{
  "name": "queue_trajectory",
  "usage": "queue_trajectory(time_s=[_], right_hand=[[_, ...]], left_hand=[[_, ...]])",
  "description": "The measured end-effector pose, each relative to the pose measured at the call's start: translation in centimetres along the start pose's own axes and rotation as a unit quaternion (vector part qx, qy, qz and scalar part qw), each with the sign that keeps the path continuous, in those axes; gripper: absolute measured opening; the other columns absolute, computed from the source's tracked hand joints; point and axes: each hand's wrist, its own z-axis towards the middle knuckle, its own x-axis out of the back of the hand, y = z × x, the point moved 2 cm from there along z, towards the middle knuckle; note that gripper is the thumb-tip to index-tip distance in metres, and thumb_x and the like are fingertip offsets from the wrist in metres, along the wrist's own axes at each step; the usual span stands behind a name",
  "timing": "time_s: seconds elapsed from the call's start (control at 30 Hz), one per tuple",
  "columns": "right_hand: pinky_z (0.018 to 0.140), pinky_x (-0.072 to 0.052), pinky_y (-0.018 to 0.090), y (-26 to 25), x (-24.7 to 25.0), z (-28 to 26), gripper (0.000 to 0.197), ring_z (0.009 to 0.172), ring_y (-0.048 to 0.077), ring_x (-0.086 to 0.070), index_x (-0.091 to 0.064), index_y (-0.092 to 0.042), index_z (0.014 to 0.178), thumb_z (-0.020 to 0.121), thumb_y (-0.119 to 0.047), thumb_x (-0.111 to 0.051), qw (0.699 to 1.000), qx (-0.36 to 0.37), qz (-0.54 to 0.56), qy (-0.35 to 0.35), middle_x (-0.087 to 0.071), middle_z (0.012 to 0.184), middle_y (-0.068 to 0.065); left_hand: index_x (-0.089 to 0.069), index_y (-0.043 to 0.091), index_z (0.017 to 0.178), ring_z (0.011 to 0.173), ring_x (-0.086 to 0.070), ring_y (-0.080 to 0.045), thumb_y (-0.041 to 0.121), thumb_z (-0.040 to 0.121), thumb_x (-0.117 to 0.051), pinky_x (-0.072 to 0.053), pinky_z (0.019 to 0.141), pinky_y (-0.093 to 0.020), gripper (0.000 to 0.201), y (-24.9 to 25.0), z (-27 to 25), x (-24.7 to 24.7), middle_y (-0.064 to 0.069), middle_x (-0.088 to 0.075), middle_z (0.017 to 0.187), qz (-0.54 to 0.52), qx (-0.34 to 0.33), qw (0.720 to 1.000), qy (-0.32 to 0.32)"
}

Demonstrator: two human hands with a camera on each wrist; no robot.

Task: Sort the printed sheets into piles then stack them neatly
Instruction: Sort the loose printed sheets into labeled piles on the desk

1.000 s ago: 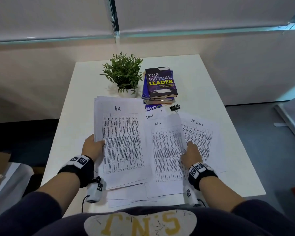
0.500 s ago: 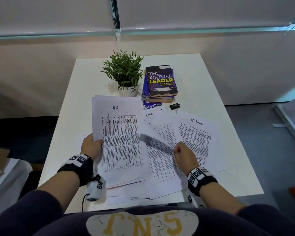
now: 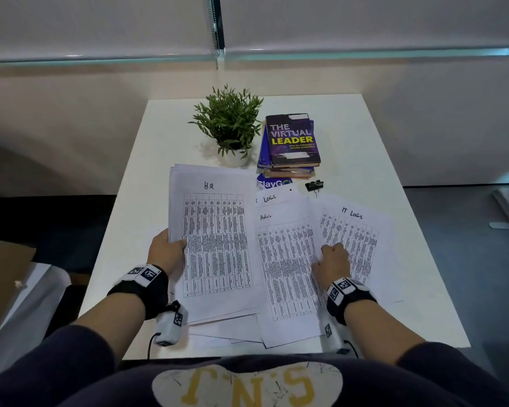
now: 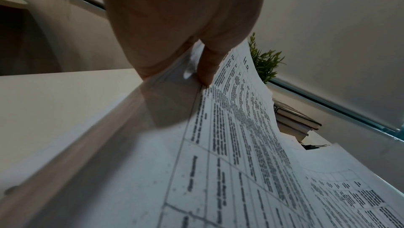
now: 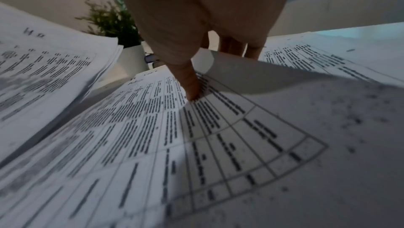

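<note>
Change: half a second ago a sheet was curling up under the right hand [image 3: 332, 264]; it now lies flat as the top of the Admin pile [image 3: 288, 268], heading readable.
Meaning: judged a sheet filed or checked; sorting appears well along, squaring up not yet done.
Left hand [image 3: 165, 252]: thumb on top and fingers beneath, pinching the left edge of the HR stack [image 3: 215, 242]; the left wrist view shows this edge raised off the table [image 3: 365, 148], with several sheets in the grip.
Right hand: thumb pressed on the Admin pile in the right wrist view, fingers tucked under the right margin of a sheet; a narrow pinch on that edge.
IT Logs pile [image 3: 353, 233]: right of the Admin pile, partly overlapped by it, angled; a second sheet marked "Logs" [image 3: 272, 198] pokes out behind.
Loose sheets [image 3: 227, 333]: fanned under the HR stack at the near table edge, close to overhanging.
Edges: none of the piles is squared; corners splay.
Open room: bare table on the far right and far left.
Obstacles: potted plant [image 3: 229, 124], book stack [image 3: 291, 142] and binder clip [image 3: 314, 185] just behind the piles.
</note>
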Motion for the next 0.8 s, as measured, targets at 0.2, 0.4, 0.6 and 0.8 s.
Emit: queue_trajectory(time_s=[0.2, 0.4, 0.6, 0.8], right_hand=[[0.062, -0.052, 0.036, -1.2, 0.0, -1.2, 0.03, 0.075, 0.024, -0.054, -0.056, -0.005, 0.099, 0.08, 0.018, -0.056, 0.996, 0.076, 0.049, 0.017, -0.055, 0.095, 0.011], [0.048, -0.042, 0.02, -0.9, 2.9, -0.9, 0.028, 0.064, 0.014, -0.056, -0.052, -0.009, 0.124, 0.097, -0.007, -0.056, 0.965, -0.058, 0.249, -0.048, -0.065, 0.097, 0.008], [0.063, -0.044, 0.025, 0.8, 11.0, 0.0, 0.017, 0.078, 0.023, -0.062, -0.07, -0.006, 0.099, 0.091, -0.021, -0.069, 0.956, 0.003, 0.293, 0.016, -0.07, 0.092, 0.014], [0.072, -0.051, 0.027, 0.3, 18.5, -0.8, 0.005, 0.076, 0.015, -0.067, -0.071, -0.021, 0.093, 0.088, -0.023, -0.072, 0.902, 0.026, 0.418, 0.104, -0.072, 0.083, -0.008]], left_hand=[[-0.06, 0.004, 0.112, 0.083, -0.058, -0.029, 0.008, 0.094, -0.053, -0.054, 0.084, -0.046, 0.02, 0.2, -0.2, 0.3, -0.023, -0.065, 0.103, -0.003, 0.001, 1.0, 0.002], [-0.06, 0.005, 0.114, 0.097, -0.061, -0.035, 0.008, 0.094, -0.054, -0.052, 0.09, -0.047, 0.021, 0.9, -0.2, 0.3, -0.019, -0.065, 0.106, -0.017, 0.0, 1.0, -0.004], [-0.059, 0.005, 0.124, 0.108, -0.059, -0.035, 0.006, 0.094, -0.054, -0.048, 0.099, -0.046, 0.03, 1.8, 0.1, 0.8, -0.016, -0.064, 0.115, -0.051, 0.0, 0.999, -0.008], [-0.059, 0.007, 0.119, 0.102, -0.057, -0.03, 0.004, 0.095, -0.052, -0.047, 0.085, -0.033, 0.026, 3.2, -0.2, 0.6, -0.013, -0.062, 0.111, -0.065, -0.023, 0.997, -0.017]])
